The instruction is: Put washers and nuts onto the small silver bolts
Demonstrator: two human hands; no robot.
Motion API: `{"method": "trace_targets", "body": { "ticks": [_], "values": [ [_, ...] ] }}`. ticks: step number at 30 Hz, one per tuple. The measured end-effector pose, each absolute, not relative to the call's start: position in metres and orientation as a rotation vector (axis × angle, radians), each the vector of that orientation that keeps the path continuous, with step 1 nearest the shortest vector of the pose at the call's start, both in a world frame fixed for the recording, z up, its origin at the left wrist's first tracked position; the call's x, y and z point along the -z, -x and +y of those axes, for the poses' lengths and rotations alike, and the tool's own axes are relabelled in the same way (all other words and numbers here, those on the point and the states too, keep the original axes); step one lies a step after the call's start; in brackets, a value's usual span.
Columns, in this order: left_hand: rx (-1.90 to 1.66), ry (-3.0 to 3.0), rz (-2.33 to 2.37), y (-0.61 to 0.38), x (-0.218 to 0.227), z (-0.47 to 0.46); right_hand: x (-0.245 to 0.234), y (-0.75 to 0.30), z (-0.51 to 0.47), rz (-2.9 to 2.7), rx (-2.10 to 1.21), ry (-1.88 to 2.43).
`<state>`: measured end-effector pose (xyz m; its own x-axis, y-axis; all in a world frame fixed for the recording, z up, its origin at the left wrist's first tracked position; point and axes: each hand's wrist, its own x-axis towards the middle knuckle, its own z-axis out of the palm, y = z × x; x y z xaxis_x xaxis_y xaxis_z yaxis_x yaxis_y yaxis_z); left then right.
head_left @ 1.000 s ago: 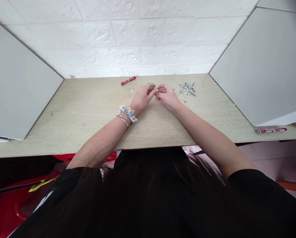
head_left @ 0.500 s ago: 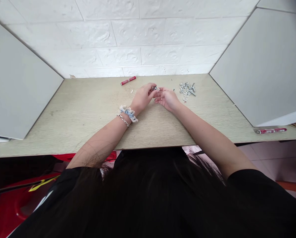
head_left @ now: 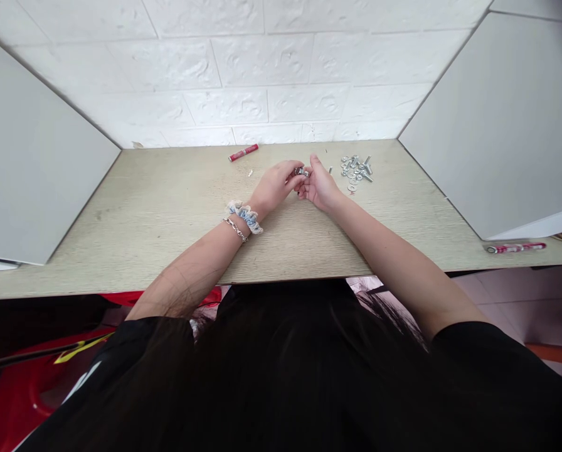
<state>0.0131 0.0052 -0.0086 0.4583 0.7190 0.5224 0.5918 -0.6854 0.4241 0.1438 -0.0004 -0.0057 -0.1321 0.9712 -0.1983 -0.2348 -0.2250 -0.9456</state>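
Between the thumb and forefinger of my left hand [head_left: 276, 183] is a small shiny metal bolt [head_left: 302, 171], which looks to have a nut or washers on it; the fingers partly hide it. My right hand [head_left: 323, 186] is just to the right, palm turned inward. Its thumb stands up, away from the bolt, while its curled fingers lie beside or under the bolt's end; whether they touch it I cannot tell. To the right of the hands lies a loose pile of bolts, nuts and washers [head_left: 355, 168]. A single small bolt [head_left: 330, 170] lies nearer my right hand.
A red tube [head_left: 243, 153] lies near the white brick-pattern wall [head_left: 243, 63], with a small white scrap [head_left: 250, 172] below it. Another red tube [head_left: 516, 248] lies by the right grey panel [head_left: 492, 125]. A left grey panel [head_left: 41, 150] bounds the wooden tabletop [head_left: 135, 207].
My right thumb has lifted off the metal piece and now points up, its fingers opened. The bolt in my left hand has shifted slightly right and shows more clearly.
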Motion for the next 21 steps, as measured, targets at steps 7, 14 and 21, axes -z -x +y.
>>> {"method": "trace_targets", "body": {
  "ticks": [7,14,21],
  "values": [
    [-1.034,-2.637,0.972,-0.015,0.010,0.001,0.004,-0.142,-0.001,-1.026,-1.528,1.148],
    [-1.022,-2.768,0.889,-0.013,0.013,0.006,0.004,-0.141,0.000,-1.045,-1.538,1.175],
    [-1.164,-2.730,0.950,-0.010,0.018,0.013,0.000,-0.142,-0.002,-1.115,-1.520,1.258]
  ]
}}
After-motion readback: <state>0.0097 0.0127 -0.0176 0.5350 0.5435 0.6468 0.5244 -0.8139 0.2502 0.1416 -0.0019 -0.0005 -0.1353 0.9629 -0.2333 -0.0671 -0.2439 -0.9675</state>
